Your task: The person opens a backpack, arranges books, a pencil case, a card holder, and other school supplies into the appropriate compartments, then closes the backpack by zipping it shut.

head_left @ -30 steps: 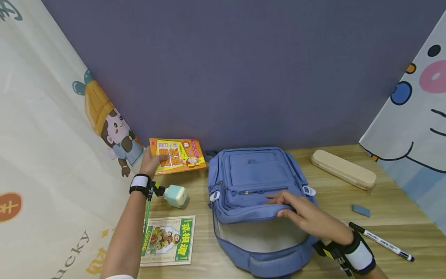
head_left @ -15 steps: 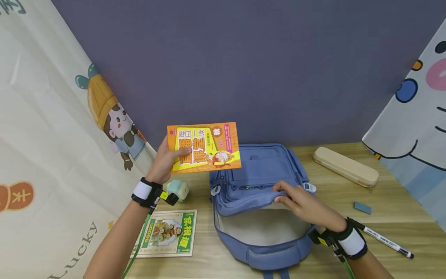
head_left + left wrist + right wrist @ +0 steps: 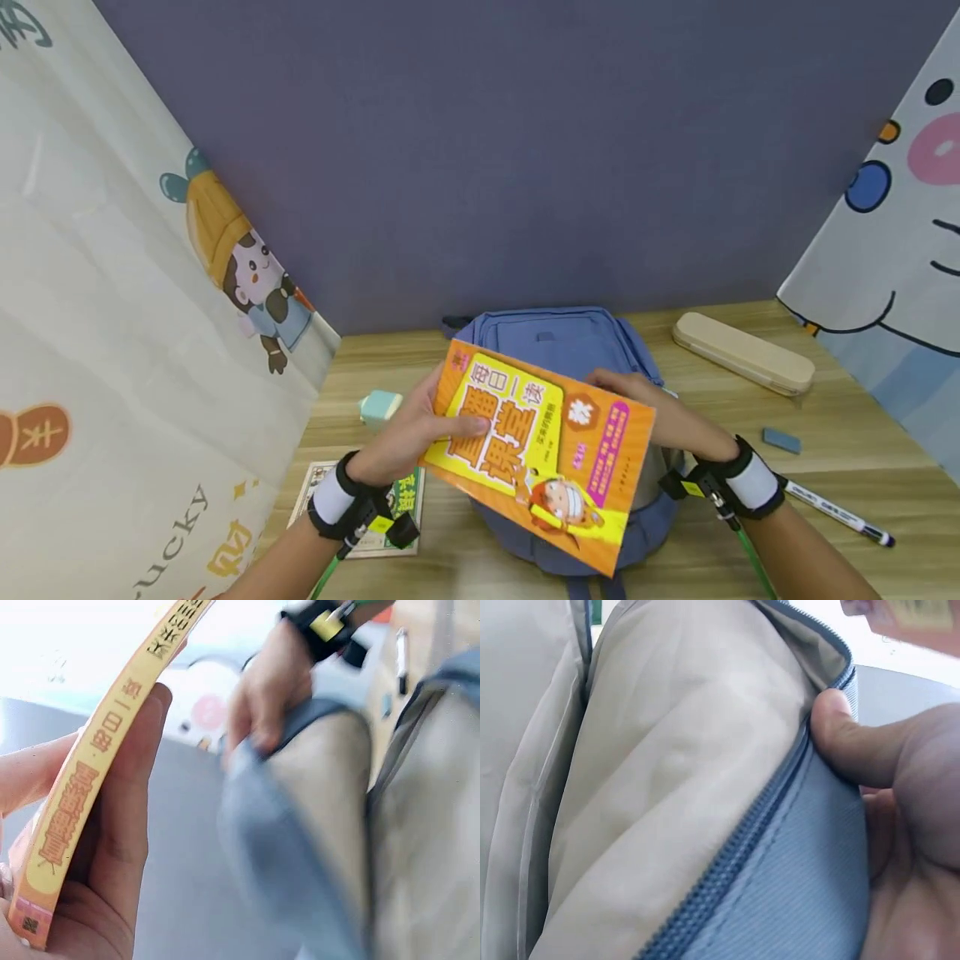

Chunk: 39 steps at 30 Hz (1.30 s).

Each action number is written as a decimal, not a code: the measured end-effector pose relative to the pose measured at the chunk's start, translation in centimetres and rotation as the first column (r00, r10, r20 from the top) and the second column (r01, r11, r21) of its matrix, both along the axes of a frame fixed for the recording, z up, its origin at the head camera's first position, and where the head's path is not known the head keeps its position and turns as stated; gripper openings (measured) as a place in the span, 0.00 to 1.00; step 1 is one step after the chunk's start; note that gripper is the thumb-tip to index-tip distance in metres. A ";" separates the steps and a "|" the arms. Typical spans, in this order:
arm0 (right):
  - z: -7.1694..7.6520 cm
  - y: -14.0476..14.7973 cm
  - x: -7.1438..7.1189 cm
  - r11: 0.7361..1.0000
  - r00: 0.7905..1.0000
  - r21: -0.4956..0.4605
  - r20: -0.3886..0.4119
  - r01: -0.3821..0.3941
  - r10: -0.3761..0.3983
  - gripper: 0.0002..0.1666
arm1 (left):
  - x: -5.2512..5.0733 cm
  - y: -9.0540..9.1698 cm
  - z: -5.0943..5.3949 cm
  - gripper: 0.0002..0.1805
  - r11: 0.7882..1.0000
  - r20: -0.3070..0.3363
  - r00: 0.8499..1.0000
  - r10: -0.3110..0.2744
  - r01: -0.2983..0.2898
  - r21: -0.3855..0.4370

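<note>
An orange and yellow book (image 3: 540, 450) is gripped by the left hand (image 3: 423, 429), thumb on the cover, tilted in front of the blue backpack (image 3: 555, 333). In the left wrist view the book's spine (image 3: 90, 765) faces the camera, with fingers (image 3: 124, 795) behind it. The right hand (image 3: 656, 408) pinches the zippered edge of the backpack's flap; its thumb (image 3: 847, 739) lies at the zipper (image 3: 735, 855). The beige lining (image 3: 667, 750) shows inside the open main compartment. Much of the bag's front is hidden behind the book in the head view.
A mint-coloured small box-like item (image 3: 380, 407) and a green-and-cream booklet (image 3: 408, 500) lie at the left, the booklet partly covered by the left wrist. At the right are a beige case (image 3: 742, 352), a blue eraser-like block (image 3: 782, 440) and a marker (image 3: 836, 507).
The left hand has carried the book from the back left, rightward and nearer, over the backpack, tilting it. The right hand keeps its hold and has lifted the flap edge slightly.
</note>
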State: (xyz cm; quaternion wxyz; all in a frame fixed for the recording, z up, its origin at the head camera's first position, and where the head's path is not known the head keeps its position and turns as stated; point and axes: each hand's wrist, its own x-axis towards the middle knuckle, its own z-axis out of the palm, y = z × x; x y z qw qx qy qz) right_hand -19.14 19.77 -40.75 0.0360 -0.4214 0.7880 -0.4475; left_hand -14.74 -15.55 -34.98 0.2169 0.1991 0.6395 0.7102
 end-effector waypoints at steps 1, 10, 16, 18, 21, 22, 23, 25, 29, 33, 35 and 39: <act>0.2 0.0 -0.2 1.000 1.000 0.006 -0.004 0.011 -0.011 0.09 | 0.4 0.4 -0.5 0.36 1.000 0.025 0.999 -0.021 0.021 -0.003; 1.5 -0.3 -1.0 0.989 0.989 0.026 -0.033 0.144 -0.144 0.05 | 2.2 3.2 -6.5 0.32 0.986 0.216 0.965 -0.150 0.163 -0.043; 2.4 -0.5 -1.2 0.984 0.983 0.022 -0.066 0.174 -0.172 0.06 | 2.4 4.5 -10.6 0.28 0.976 0.295 0.934 -0.200 0.216 -0.024; 2.6 -0.6 -1.2 0.984 0.983 0.021 -0.061 0.176 -0.175 0.06 | 2.0 4.6 -11.7 0.28 0.978 0.324 0.927 -0.189 0.206 -0.019; 2.8 -0.8 -1.2 0.986 0.985 0.022 -0.043 0.168 -0.166 0.06 | 1.2 4.5 -12.8 0.30 0.988 0.358 0.923 -0.137 0.155 -0.021; 2.8 -0.8 -1.1 0.987 0.986 0.020 -0.039 0.162 -0.161 0.06 | 0.8 4.4 -13.1 0.30 0.991 0.365 0.924 -0.112 0.132 -0.028; 2.8 -0.9 -1.1 0.988 0.987 0.017 -0.037 0.156 -0.155 0.06 | 0.5 4.3 -13.2 0.32 0.994 0.377 0.922 -0.086 0.105 -0.031; 2.7 -1.0 -0.9 0.989 0.988 0.012 -0.046 0.146 -0.146 0.06 | -0.2 4.1 -13.4 0.34 0.999 0.393 0.919 -0.034 0.048 -0.026; 2.5 -1.0 -0.7 0.991 0.989 0.010 -0.062 0.135 -0.134 0.06 | -1.5 3.9 -13.4 0.35 0.998 0.428 0.902 0.055 -0.060 -0.002; 2.6 -1.1 -0.5 0.990 0.989 0.014 -0.052 0.140 -0.139 0.05 | -2.6 4.4 -13.6 0.28 0.988 0.428 0.892 0.147 -0.152 -0.023; 2.7 -1.1 -0.4 0.989 0.989 0.016 -0.041 0.145 -0.144 0.05 | -3.1 4.8 -13.7 0.26 0.983 0.422 0.889 0.177 -0.180 -0.033; 2.9 -1.3 0.0 0.989 0.989 0.014 -0.022 0.146 -0.146 0.06 | -4.2 6.0 -13.9 0.22 0.969 0.415 0.877 0.242 -0.243 -0.051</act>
